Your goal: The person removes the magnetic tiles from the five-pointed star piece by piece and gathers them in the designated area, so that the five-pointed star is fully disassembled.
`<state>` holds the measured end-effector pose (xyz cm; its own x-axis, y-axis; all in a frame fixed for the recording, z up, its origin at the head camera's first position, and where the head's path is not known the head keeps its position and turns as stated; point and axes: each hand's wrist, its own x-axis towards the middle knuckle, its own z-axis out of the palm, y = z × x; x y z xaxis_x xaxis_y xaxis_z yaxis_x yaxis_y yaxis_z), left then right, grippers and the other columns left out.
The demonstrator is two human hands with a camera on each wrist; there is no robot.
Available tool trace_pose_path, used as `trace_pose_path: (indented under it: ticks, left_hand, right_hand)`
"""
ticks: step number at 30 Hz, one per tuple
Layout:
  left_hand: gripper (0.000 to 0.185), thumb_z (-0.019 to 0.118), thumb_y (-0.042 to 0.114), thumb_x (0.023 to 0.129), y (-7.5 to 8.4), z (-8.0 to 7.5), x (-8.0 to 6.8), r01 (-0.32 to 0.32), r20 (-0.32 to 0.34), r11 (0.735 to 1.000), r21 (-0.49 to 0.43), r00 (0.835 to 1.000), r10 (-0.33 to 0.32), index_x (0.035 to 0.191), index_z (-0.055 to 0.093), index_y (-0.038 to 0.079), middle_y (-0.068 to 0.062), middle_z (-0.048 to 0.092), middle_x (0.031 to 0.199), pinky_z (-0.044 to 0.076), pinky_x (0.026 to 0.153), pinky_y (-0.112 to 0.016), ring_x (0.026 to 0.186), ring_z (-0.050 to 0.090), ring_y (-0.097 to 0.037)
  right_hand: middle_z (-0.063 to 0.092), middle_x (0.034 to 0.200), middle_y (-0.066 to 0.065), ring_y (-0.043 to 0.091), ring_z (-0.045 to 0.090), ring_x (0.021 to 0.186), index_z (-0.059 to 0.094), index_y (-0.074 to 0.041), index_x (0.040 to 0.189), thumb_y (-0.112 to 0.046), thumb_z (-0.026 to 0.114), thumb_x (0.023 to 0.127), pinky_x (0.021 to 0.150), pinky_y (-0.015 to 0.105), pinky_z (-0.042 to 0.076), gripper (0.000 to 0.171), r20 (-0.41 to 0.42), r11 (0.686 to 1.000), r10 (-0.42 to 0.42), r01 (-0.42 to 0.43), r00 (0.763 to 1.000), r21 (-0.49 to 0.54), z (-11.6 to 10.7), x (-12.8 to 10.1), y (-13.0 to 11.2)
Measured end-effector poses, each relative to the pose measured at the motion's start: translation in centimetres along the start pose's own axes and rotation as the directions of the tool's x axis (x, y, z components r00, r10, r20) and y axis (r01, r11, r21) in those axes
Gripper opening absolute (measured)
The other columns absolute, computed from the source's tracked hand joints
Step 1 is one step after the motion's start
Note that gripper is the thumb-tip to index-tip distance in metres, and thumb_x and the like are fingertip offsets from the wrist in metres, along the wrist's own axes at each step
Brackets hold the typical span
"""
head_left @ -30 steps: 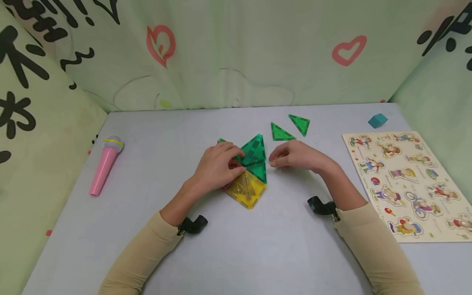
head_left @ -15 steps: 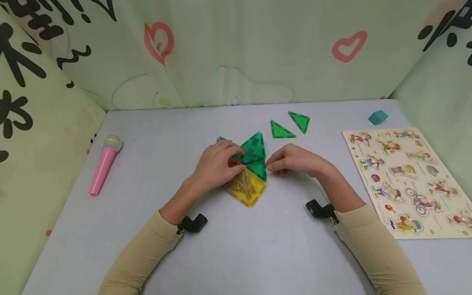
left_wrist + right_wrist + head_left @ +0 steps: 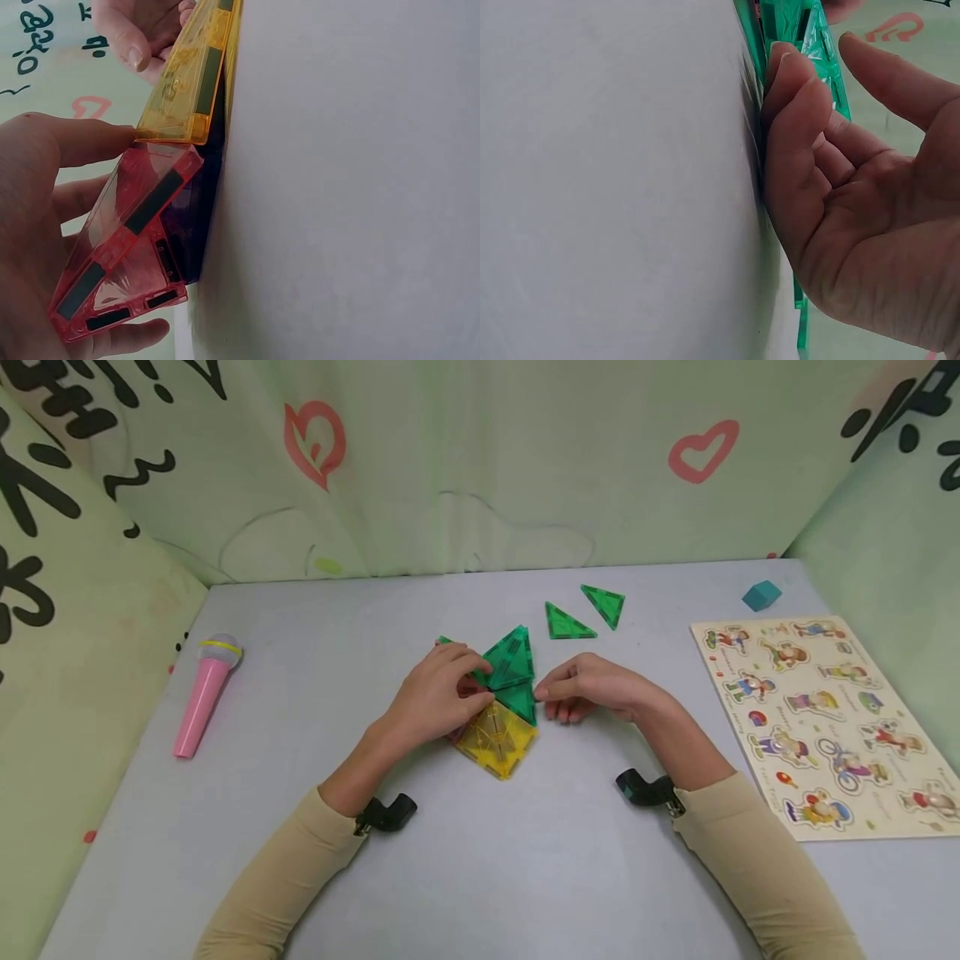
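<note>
Left hand (image 3: 437, 692) is gripping red plastic triangles (image 3: 139, 187); right hand (image 3: 592, 687), hold unclear, is seemingly aligning green plastic triangles (image 3: 513, 658) beside these, needing gentle pressing

Translucent yellow, green, red, blue tiles (image 3: 505, 728) lean together on the table (image 3: 480, 860).

Tile build (image 3: 519, 698) sits mid bench (image 3: 517, 860), left hand (image 3: 435, 693) at its 9, right hand (image 3: 588, 687) at 3. From the build: toy mic (image 3: 203, 702) further out at 9, loose triangles (image 3: 564, 625) near 1:30, block (image 3: 762, 595) further off around 2, picture board (image 3: 836, 728) out past 3.
</note>
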<state>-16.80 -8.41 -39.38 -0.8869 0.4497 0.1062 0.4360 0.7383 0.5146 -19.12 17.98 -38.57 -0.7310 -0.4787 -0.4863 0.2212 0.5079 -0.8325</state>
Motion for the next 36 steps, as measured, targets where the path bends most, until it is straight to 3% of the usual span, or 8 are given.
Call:
trace_pose_path:
  ticks: [11, 15, 25, 36]
  left_hand:
    - [0.026, 0.069, 0.034, 0.092, -0.2, 0.2, 0.0, -0.005, -0.005, 1.0, -0.028, 1.0, 0.005, 0.114, 0.069, 0.02, 0.002, 0.06, 0.122, 0.038, 0.114, -0.041, 0.124, 0.048, -0.017]
    - [0.027, 0.069, 0.034, 0.092, -0.2, 0.2, -0.1, -0.007, -0.002, 1.0, -0.03, 1.0, 0.007, 0.114, 0.069, 0.02, 0.002, 0.061, 0.123, 0.037, 0.115, -0.042, 0.125, 0.048, -0.018]
    - [0.027, 0.07, 0.035, 0.091, -0.5, 0.2, -0.1, -0.004, -0.012, 0.999, -0.043, 1.0, 0.004, 0.114, 0.069, 0.02, 0.002, 0.061, 0.123, 0.042, 0.109, -0.041, 0.123, 0.048, -0.018]
    - [0.027, 0.07, 0.034, 0.092, -0.6, 0.1, -0.2, 0.025, -0.006, 0.996, -0.086, 1.0, -0.026, 0.114, 0.069, 0.02, 0.001, 0.061, 0.129, 0.039, 0.113, -0.044, 0.132, 0.046, -0.02]
  right_hand:
    - [0.067, 0.068, 0.006, 0.013, 0.062, 0.055, 0.068, 0.006, 0.09, -0.026, 0.061, 0.097, 0.057, 0.026, 0.056, 0.033, 0.041, 0.998, 0.04, -0.042, 0.998, 0.053, 0.6, 0.1, -0.1]
    - [0.067, 0.067, 0.006, 0.013, 0.063, 0.055, 0.068, 0.004, 0.092, -0.026, 0.061, 0.097, 0.057, 0.026, 0.057, 0.031, 0.042, 0.996, 0.05, -0.053, 0.998, 0.074, 0.7, 0.1, 0.0]
    - [0.067, 0.064, 0.006, 0.014, 0.062, 0.052, 0.069, 0.005, 0.083, -0.03, 0.062, 0.097, 0.057, 0.029, 0.057, 0.038, 0.015, 0.998, 0.052, -0.052, 0.999, -0.019, 1.2, 0.0, -0.3]
    - [0.068, 0.066, 0.004, 0.012, 0.064, 0.055, 0.067, 0.001, 0.091, -0.028, 0.062, 0.097, 0.057, 0.025, 0.056, 0.031, 0.098, 0.979, 0.082, -0.098, 0.992, 0.177, 0.8, 0.9, 0.6]
